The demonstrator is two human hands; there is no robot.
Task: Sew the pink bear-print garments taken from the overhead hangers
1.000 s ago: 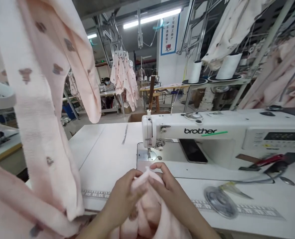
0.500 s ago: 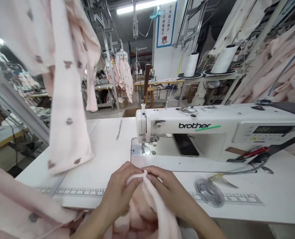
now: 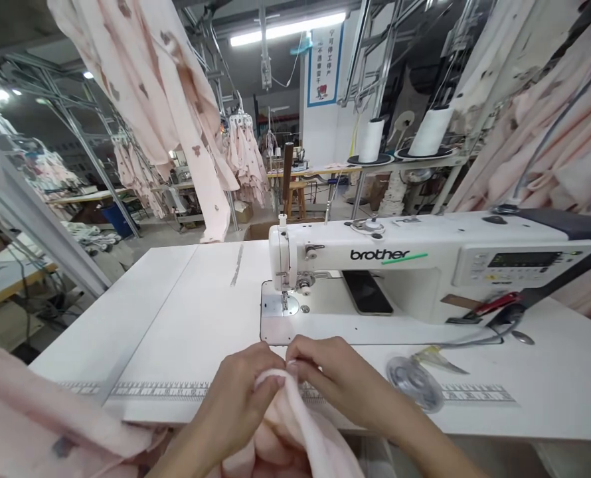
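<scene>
Pale pink fabric (image 3: 303, 425) hangs from both hands over the table's front edge, its folded edge uppermost. My left hand (image 3: 246, 385) is closed on that edge, thumb on the near side. My right hand (image 3: 328, 372) pinches the same edge just to the right, fingertips close to the left ones. Both hands are in front of the white sewing machine (image 3: 355, 255), on the near side of its needle and presser foot (image 3: 285, 302). No fabric lies under the foot. The lower part of the fabric drops out of view.
A phone (image 3: 368, 292) lies under the machine arm. Right of my hands are a clear round bobbin case (image 3: 415, 384) and a tape measure (image 3: 475, 393) along the table edge. Pink printed fabric (image 3: 190, 126) hangs at upper left; more pink fabric (image 3: 51, 411) lies at lower left.
The hanging printed fabric at left has swung up and away from the table. My hands stay on the fabric edge, with the right fingertips slightly shifted. The view has tilted a little.
</scene>
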